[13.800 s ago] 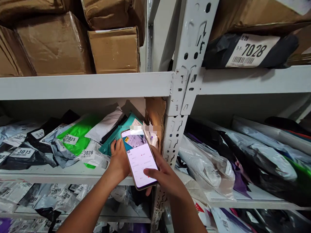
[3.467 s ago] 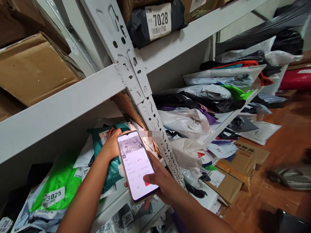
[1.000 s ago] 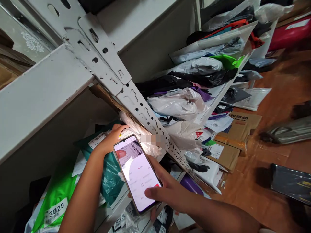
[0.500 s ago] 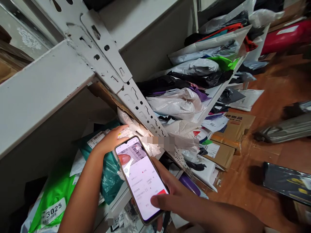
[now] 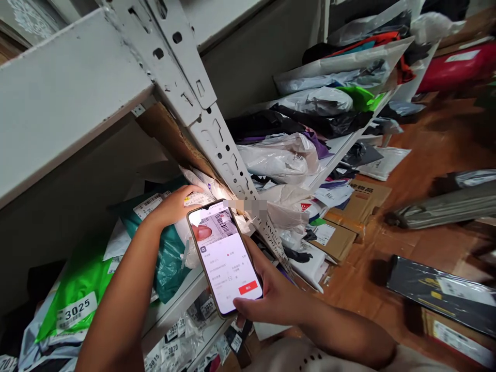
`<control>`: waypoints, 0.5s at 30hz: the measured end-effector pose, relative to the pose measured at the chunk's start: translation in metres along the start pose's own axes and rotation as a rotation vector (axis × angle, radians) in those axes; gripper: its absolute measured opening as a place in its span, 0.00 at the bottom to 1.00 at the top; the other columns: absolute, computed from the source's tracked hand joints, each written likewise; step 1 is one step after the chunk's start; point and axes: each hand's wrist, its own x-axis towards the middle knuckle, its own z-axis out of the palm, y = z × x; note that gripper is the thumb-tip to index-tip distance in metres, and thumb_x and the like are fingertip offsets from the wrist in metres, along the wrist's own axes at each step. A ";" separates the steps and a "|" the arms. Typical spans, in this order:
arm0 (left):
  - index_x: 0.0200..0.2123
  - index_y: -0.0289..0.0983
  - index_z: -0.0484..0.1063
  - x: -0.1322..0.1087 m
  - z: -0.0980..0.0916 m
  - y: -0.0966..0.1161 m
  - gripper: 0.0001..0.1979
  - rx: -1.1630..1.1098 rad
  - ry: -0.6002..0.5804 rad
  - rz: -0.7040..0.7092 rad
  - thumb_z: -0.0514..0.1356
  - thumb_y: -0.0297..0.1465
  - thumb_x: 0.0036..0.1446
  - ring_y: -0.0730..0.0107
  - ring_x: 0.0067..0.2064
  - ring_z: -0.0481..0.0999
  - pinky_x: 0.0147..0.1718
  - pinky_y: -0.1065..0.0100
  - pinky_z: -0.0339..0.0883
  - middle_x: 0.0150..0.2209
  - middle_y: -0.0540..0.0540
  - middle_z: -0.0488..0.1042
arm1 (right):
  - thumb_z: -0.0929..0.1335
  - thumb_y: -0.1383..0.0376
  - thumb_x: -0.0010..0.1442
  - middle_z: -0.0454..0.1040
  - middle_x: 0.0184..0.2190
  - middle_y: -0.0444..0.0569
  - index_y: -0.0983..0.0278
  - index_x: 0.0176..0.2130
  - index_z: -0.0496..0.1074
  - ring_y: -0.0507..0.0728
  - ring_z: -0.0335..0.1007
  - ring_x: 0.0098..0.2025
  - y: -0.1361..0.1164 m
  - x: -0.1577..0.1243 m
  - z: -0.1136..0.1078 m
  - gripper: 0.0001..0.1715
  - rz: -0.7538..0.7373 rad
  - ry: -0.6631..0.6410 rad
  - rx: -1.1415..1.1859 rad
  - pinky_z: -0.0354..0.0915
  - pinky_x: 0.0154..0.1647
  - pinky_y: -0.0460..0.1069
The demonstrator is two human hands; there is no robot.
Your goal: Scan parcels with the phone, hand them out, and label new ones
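Observation:
My right hand (image 5: 271, 297) grips a smartphone (image 5: 225, 256) from below, its lit screen showing a barcode label and a red button. The phone is held over the shelf edge. My left hand (image 5: 170, 206) reaches onto the shelf and presses its fingers on a white parcel (image 5: 201, 199) with a barcode label, lying against a teal mailer bag (image 5: 168, 253). A fingertip of that hand shows on the phone's screen. A green mailer bag (image 5: 79, 294) marked 3025 lies further left.
A white metal shelf post (image 5: 217, 139) runs diagonally just right of the phone. The right bay holds a pile of plastic mailers (image 5: 294, 150). Cardboard boxes (image 5: 349, 217) and a dark parcel (image 5: 442, 294) lie on the brown floor.
The view has tilted and dropped since the first frames. My right hand has brought the phone slightly up toward the labelled parcel; my left hand stays on it.

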 end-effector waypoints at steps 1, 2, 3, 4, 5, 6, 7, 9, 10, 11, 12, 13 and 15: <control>0.46 0.38 0.70 0.000 0.001 -0.001 0.22 0.007 0.025 0.014 0.60 0.42 0.49 0.54 0.52 0.71 0.54 0.55 0.63 0.51 0.41 0.72 | 0.72 0.71 0.55 0.77 0.44 0.49 0.52 0.65 0.43 0.54 0.77 0.37 0.000 -0.002 -0.001 0.50 0.003 0.006 -0.006 0.73 0.28 0.44; 0.42 0.38 0.70 0.000 0.002 -0.004 0.19 0.016 0.058 0.024 0.60 0.42 0.48 0.55 0.51 0.72 0.53 0.55 0.63 0.49 0.41 0.72 | 0.72 0.70 0.55 0.77 0.44 0.49 0.51 0.65 0.42 0.54 0.78 0.37 -0.001 -0.004 -0.003 0.51 0.007 0.017 -0.018 0.73 0.28 0.44; 0.39 0.38 0.69 0.001 0.004 -0.007 0.17 0.023 0.093 0.025 0.61 0.42 0.48 0.55 0.49 0.72 0.52 0.55 0.64 0.47 0.42 0.71 | 0.72 0.70 0.55 0.77 0.44 0.50 0.51 0.66 0.41 0.54 0.78 0.36 -0.001 -0.007 -0.005 0.52 0.009 0.034 -0.037 0.73 0.28 0.44; 0.37 0.39 0.68 0.001 0.005 -0.010 0.17 0.026 0.129 0.016 0.62 0.43 0.48 0.56 0.48 0.72 0.51 0.55 0.65 0.45 0.43 0.71 | 0.73 0.69 0.56 0.77 0.44 0.50 0.51 0.66 0.40 0.54 0.78 0.35 -0.001 -0.010 -0.008 0.53 0.011 0.058 -0.059 0.73 0.27 0.45; 0.37 0.39 0.66 0.000 0.006 -0.013 0.17 0.025 0.160 0.000 0.63 0.43 0.47 0.57 0.47 0.72 0.50 0.55 0.65 0.44 0.44 0.71 | 0.73 0.68 0.56 0.77 0.44 0.51 0.50 0.67 0.39 0.55 0.78 0.34 -0.001 -0.015 -0.011 0.54 0.014 0.083 -0.083 0.74 0.27 0.46; 0.37 0.40 0.65 0.000 0.006 -0.015 0.19 0.014 0.184 -0.020 0.65 0.43 0.45 0.57 0.47 0.72 0.50 0.55 0.65 0.44 0.44 0.72 | 0.73 0.67 0.56 0.77 0.44 0.51 0.50 0.68 0.37 0.55 0.78 0.34 -0.001 -0.020 -0.015 0.56 0.014 0.108 -0.105 0.74 0.27 0.47; 0.38 0.40 0.64 -0.001 0.007 -0.017 0.21 -0.005 0.198 -0.039 0.66 0.42 0.44 0.58 0.47 0.72 0.50 0.55 0.66 0.43 0.45 0.72 | 0.74 0.65 0.56 0.78 0.44 0.52 0.50 0.68 0.35 0.56 0.79 0.33 -0.001 -0.025 -0.018 0.57 0.012 0.134 -0.126 0.74 0.26 0.47; 0.38 0.40 0.62 -0.003 0.006 -0.018 0.22 -0.049 0.225 -0.052 0.67 0.40 0.43 0.59 0.46 0.72 0.49 0.56 0.67 0.43 0.46 0.71 | 0.74 0.62 0.57 0.78 0.44 0.54 0.49 0.69 0.32 0.58 0.79 0.33 -0.003 -0.036 -0.025 0.60 0.017 0.208 -0.152 0.74 0.25 0.48; 0.38 0.40 0.61 -0.003 0.005 -0.018 0.21 -0.052 0.258 -0.049 0.66 0.38 0.43 0.59 0.45 0.73 0.48 0.56 0.68 0.42 0.46 0.70 | 0.74 0.60 0.56 0.78 0.45 0.55 0.49 0.69 0.31 0.58 0.79 0.33 -0.005 -0.041 -0.028 0.61 0.026 0.258 -0.156 0.74 0.25 0.49; 0.37 0.40 0.60 -0.004 0.005 -0.018 0.19 -0.029 0.311 -0.046 0.65 0.37 0.44 0.60 0.44 0.73 0.47 0.56 0.69 0.42 0.46 0.69 | 0.75 0.58 0.56 0.79 0.45 0.56 0.49 0.69 0.29 0.59 0.80 0.32 -0.007 -0.046 -0.030 0.63 0.035 0.312 -0.156 0.74 0.25 0.50; 0.37 0.40 0.59 -0.004 0.004 -0.018 0.18 0.023 0.382 -0.044 0.64 0.35 0.45 0.59 0.44 0.73 0.46 0.55 0.69 0.41 0.45 0.68 | 0.75 0.57 0.55 0.79 0.45 0.56 0.49 0.69 0.28 0.60 0.80 0.32 -0.010 -0.050 -0.031 0.65 0.043 0.367 -0.152 0.74 0.25 0.50; 0.37 0.40 0.59 -0.004 0.004 -0.018 0.17 0.097 0.464 -0.044 0.63 0.34 0.46 0.57 0.45 0.72 0.47 0.54 0.69 0.42 0.44 0.67 | 0.76 0.56 0.54 0.80 0.44 0.56 0.49 0.69 0.28 0.61 0.80 0.33 -0.012 -0.052 -0.032 0.66 0.049 0.416 -0.147 0.75 0.25 0.51; 0.42 0.38 0.61 -0.002 0.003 -0.019 0.19 0.246 0.594 -0.034 0.63 0.33 0.47 0.51 0.51 0.70 0.51 0.51 0.67 0.46 0.40 0.67 | 0.76 0.55 0.52 0.80 0.43 0.57 0.50 0.69 0.28 0.63 0.80 0.34 -0.017 -0.056 -0.034 0.68 0.043 0.490 -0.142 0.75 0.26 0.52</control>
